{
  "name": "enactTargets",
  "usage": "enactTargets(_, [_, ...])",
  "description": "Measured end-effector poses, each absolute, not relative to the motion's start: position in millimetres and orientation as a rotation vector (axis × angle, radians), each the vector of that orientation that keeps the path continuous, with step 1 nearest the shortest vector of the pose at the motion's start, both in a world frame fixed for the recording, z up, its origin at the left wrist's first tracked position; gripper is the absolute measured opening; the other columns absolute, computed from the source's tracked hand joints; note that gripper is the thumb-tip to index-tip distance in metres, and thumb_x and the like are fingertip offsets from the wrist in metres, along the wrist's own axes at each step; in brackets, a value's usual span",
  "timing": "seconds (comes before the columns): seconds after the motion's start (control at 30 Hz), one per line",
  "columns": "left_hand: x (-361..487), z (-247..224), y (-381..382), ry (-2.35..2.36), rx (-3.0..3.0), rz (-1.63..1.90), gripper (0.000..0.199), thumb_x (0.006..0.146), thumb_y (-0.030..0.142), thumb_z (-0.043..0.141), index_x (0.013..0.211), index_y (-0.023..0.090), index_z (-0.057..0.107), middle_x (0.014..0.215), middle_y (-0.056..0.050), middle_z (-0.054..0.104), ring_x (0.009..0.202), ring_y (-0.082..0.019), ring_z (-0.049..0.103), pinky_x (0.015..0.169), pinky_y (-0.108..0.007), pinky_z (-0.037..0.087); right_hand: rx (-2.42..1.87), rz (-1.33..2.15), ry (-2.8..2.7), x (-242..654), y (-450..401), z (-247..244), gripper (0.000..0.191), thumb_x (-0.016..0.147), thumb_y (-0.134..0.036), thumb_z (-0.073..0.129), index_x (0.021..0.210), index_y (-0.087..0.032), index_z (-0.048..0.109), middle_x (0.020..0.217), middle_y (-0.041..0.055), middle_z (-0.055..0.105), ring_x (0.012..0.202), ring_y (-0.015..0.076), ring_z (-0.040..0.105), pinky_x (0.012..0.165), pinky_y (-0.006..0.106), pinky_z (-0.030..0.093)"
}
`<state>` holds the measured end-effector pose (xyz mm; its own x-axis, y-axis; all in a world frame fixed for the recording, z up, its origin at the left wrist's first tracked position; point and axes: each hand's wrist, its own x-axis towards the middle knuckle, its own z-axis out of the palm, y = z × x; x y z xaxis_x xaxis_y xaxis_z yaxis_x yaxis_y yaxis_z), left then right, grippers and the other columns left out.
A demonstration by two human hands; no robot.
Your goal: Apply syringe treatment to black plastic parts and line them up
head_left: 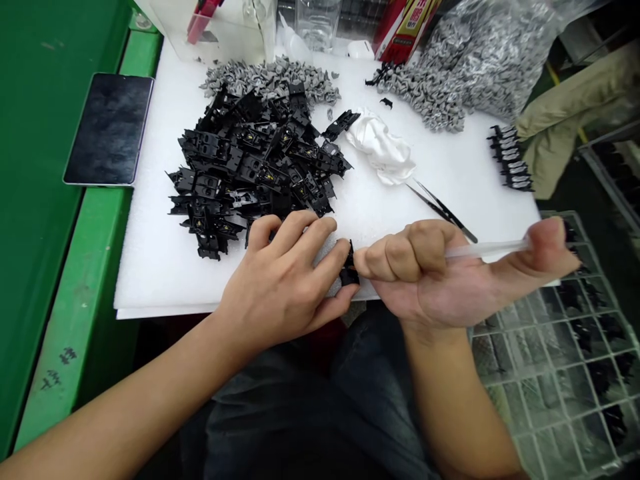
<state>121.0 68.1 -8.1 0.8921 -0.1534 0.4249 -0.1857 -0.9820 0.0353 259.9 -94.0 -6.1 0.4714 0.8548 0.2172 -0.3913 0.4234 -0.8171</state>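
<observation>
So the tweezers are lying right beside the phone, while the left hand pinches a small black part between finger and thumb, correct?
Not quite: the head view shows the tweezers lying by the crumpled white cloth, across the black pile from the phone. The left hand does pinch a small black part between finger and thumb.

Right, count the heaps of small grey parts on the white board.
2: the left heap beyond the piled black plastic parts, the right heap beside the clear plastic bag.
</observation>
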Motion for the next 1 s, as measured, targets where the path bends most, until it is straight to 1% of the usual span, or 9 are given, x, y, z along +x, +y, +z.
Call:
enactTargets(0.1, [120.9,-7.9,68.2,-0.267,2.984,0.66,0.046,0.105,0.054,0.056,0.127,0.016,0.069,0.132,-0.015,0.071,0.12,-0.037,0.063,0.091,-0.05,0.04,-0.77,0.848,-0.693,256.5,-94.0,-1.5,0.068,0.086,-0.083,0.057,0.059,-0.025,0.033,0.047,-0.0082,0.021,0.043,0.0119,0.021,0.051,0.037,0.028])
enactTargets(0.23, [120.5,-8.1,68.6,-0.269,2.985,0.657,0.046,0.105,0.054,0.055,0.127,0.016,0.069,0.133,-0.016,0.071,0.12,-0.037,0.063,0.091,-0.05,0.041,-0.828,0.847,-0.497,248.2,-95.8,7.9,0.067,0.088,-0.072,0.066,0.056,-0.025,0.032,0.049,-0.0078,0.02,0.048,0.0116,0.019,0.056,0.037,0.025])
enactTargets(0.37, [120.3,-8.3,68.5,-0.27,2.981,0.653,0.045,0.106,0.054,0.055,0.127,0.017,0.069,0.132,-0.016,0.071,0.119,-0.037,0.063,0.091,-0.05,0.041,-0.824,0.867,-0.481,246.5,-96.9,9.9,0.068,0.084,-0.07,0.073,0.056,-0.024,0.032,0.049,-0.0077,0.02,0.048,0.0115,0.02,0.057,0.037,0.025])
enactTargets(0.77, [120.6,-8.0,68.6,-0.275,2.985,0.652,0.045,0.105,0.053,0.055,0.127,0.016,0.069,0.133,-0.016,0.071,0.12,-0.037,0.064,0.091,-0.05,0.041,-0.807,0.856,-0.494,246.4,-96.7,9.4,0.068,0.087,-0.07,0.07,0.056,-0.024,0.031,0.05,-0.008,0.018,0.047,0.0108,0.019,0.056,0.036,0.024])
enactTargets(1.0, [120.0,-7.9,68.3,-0.271,2.989,0.645,0.045,0.105,0.053,0.055,0.127,0.016,0.069,0.133,-0.016,0.071,0.12,-0.037,0.064,0.09,-0.05,0.041,-0.817,0.839,-0.494,246.4,-97.8,9.7,0.067,0.087,-0.067,0.073,0.056,-0.025,0.031,0.051,-0.0086,0.018,0.048,0.011,0.017,0.056,0.036,0.024])
